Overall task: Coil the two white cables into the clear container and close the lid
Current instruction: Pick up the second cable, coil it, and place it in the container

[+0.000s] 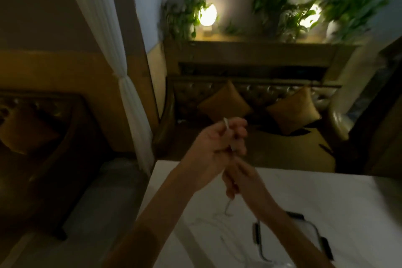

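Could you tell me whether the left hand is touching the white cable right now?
Touching. The head view shows the left hand closed around the cable, whose end sticks out above the fingers.

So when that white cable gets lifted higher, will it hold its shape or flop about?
Probably floppy: the white cable hangs limp below the right hand and bends on the table. It looks thin and light, so it will likely trail and swing. The left hand grips its end; any loops would likely spring loose unless the fingers pinch them.

Dim room — tufted sofa [250,95] with cushions [224,104], two glowing lamps [207,14] among plants [280,13], white curtain [121,72].
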Demonstrator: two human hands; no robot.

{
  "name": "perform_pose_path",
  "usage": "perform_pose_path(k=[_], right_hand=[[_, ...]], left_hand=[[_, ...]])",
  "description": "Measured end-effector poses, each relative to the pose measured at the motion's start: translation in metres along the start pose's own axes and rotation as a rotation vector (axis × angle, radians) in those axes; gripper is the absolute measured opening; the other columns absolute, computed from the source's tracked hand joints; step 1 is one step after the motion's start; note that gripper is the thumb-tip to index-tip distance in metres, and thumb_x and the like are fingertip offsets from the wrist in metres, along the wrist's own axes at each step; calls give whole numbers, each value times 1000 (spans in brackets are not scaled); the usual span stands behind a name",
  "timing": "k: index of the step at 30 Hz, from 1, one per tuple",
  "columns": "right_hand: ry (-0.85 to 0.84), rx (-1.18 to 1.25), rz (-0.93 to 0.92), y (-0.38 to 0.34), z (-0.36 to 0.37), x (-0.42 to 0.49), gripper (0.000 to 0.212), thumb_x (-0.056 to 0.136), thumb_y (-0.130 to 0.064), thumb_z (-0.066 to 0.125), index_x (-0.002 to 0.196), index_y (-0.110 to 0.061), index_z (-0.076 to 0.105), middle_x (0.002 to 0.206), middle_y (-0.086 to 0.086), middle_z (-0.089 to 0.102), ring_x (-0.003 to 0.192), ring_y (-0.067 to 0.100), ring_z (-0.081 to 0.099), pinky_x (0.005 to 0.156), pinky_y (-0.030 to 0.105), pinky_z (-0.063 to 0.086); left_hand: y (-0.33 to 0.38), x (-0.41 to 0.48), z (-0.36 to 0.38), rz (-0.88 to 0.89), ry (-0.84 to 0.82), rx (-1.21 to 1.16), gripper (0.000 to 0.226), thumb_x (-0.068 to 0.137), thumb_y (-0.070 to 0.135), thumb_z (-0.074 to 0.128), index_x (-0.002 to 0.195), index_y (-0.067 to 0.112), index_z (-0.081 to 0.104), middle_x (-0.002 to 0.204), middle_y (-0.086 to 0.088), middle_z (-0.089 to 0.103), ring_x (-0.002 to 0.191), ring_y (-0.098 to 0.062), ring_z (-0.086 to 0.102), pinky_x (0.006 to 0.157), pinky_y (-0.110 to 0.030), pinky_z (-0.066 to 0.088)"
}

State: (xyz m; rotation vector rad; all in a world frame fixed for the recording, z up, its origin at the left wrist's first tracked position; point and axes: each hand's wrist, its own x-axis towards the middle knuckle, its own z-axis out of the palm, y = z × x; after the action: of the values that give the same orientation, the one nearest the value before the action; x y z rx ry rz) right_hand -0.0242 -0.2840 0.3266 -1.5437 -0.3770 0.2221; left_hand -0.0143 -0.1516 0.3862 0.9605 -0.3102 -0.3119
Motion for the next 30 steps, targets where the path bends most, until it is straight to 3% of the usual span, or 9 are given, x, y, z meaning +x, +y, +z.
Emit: perform_pose_path(k=[3, 5, 8, 11, 15, 19, 24, 27, 30], right_hand=[[-1, -204, -81, -23, -13, -43, 25, 95, -36, 47, 87, -22, 66, 50, -9, 42, 43, 6, 37, 46, 25, 32], [-64, -428, -139, -49, -29, -72, 21, 97, -37, 47, 93, -30, 66, 53, -11, 49, 47, 3, 42, 49, 20, 34], [-87, -717, -317, -99, -60, -106, 22, 94, -45, 44, 92, -36, 64, 70, -14, 63, 64, 4, 59, 56, 20, 46], [142, -930, -588, -150, -104, -130, 21, 90, -42, 45, 98, -34, 62, 86, -21, 62, 78, 0, 61, 67, 11, 47], [312, -832, -845, -199, -145, -141, 12, 88, -21, 63, 95, -15, 70, 88, -2, 68, 78, 6, 63, 70, 16, 49], [247, -460, -672, -217, -156, -133, 13, 88, -9, 61, 86, -17, 72, 81, -5, 73, 79, 8, 68, 70, 18, 52], [103, -356, -330, -167, -139, -156, 27, 93, -39, 46, 77, -31, 66, 66, -3, 63, 59, 7, 58, 57, 23, 48], [-51, -646, -318, -150, -136, -187, 16, 93, -36, 51, 91, -34, 67, 73, -6, 64, 68, 7, 61, 62, 21, 49], [66, -943, -447, -177, -161, -197, 17, 93, -28, 52, 91, -44, 58, 78, -26, 57, 79, -4, 60, 68, 12, 47]], left_hand=[[14, 24, 31, 162, 289, 346, 28, 99, 7, 34, 113, -2, 57, 77, -2, 57, 63, -10, 54, 66, -26, 47], [13, 28, 50, 196, 334, 647, 30, 100, 8, 32, 113, -4, 56, 73, -2, 53, 63, -13, 50, 65, -28, 45], [1, 14, 86, 193, 177, 867, 30, 101, 17, 33, 103, -2, 57, 66, 3, 46, 56, -9, 44, 57, -25, 39], [-13, -10, 138, 179, -4, 931, 35, 101, 27, 32, 90, 6, 58, 66, 2, 47, 57, -11, 43, 55, -20, 36], [-7, -30, 208, 47, -162, 664, 54, 92, 53, 28, 82, 8, 55, 66, -11, 37, 49, -10, 40, 53, -21, 36], [-6, -42, 246, 7, -443, 244, 65, 86, 68, 30, 90, 7, 53, 65, -5, 45, 57, -15, 41, 60, -30, 38], [13, -19, 268, 131, -258, -60, 68, 89, 65, 18, 92, 6, 52, 64, -3, 39, 59, -18, 38, 62, -32, 34], [19, 8, 251, 184, 77, 121, 70, 92, 61, 16, 92, 3, 54, 59, -3, 38, 54, -16, 38, 60, -31, 34], [-2, -7, 227, 145, 21, 512, 70, 100, 45, 15, 99, -12, 55, 60, 3, 47, 50, 0, 51, 57, -11, 43]])
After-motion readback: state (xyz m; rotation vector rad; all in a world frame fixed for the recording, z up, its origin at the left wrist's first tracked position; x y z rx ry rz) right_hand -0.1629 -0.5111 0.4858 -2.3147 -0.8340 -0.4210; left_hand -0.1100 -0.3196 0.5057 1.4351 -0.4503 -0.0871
